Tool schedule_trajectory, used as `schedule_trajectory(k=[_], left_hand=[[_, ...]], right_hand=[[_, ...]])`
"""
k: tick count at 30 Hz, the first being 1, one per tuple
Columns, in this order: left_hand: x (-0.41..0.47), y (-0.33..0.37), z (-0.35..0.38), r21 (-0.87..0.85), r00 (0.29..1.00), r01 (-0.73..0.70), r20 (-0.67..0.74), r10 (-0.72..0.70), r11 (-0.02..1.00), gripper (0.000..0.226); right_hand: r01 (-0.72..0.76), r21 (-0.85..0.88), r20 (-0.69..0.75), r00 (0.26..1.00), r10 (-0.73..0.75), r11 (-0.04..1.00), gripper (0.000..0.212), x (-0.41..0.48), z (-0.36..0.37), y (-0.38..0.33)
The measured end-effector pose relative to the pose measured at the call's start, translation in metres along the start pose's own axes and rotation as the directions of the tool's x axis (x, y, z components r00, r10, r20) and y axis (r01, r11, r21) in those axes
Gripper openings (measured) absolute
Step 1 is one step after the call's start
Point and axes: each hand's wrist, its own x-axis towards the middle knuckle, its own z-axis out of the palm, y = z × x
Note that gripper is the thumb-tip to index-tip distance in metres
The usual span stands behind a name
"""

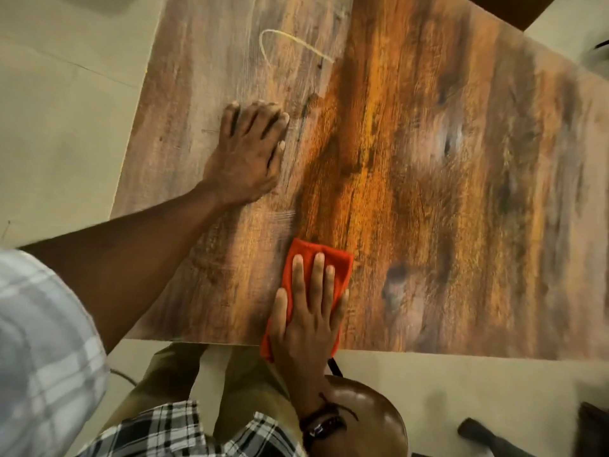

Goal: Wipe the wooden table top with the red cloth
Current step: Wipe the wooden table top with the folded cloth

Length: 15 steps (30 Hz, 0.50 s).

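Note:
The wooden table top point(428, 166) fills most of the view, with a dusty pale left part and a darker orange-brown middle. The red cloth point(304, 255) lies flat at the near edge of the table, partly hanging over it. My right hand point(306, 311) presses flat on the cloth, fingers spread and pointing away from me. My left hand point(247, 153) rests palm down on the bare wood further left and further away, holding nothing. A thin pale curved mark point(290, 39) shows on the far left part of the top.
A round brown stool seat point(372, 420) stands below the table's near edge, under my right wrist. Pale floor point(59, 133) surrounds the table. Dark objects lie on the floor at the lower right point(484, 433) and another dark wooden piece at the top right point(514, 4).

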Motion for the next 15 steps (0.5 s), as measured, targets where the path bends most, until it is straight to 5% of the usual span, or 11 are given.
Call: schedule_trajectory(k=[15], left_hand=[[0.007, 0.0, -0.004, -0.022, 0.998, 0.036, 0.054, -0.034, 0.999, 0.064]], right_hand=[[-0.059, 0.054, -0.045, 0.997, 0.061, 0.997, 0.058, 0.21, 0.009, -0.043]])
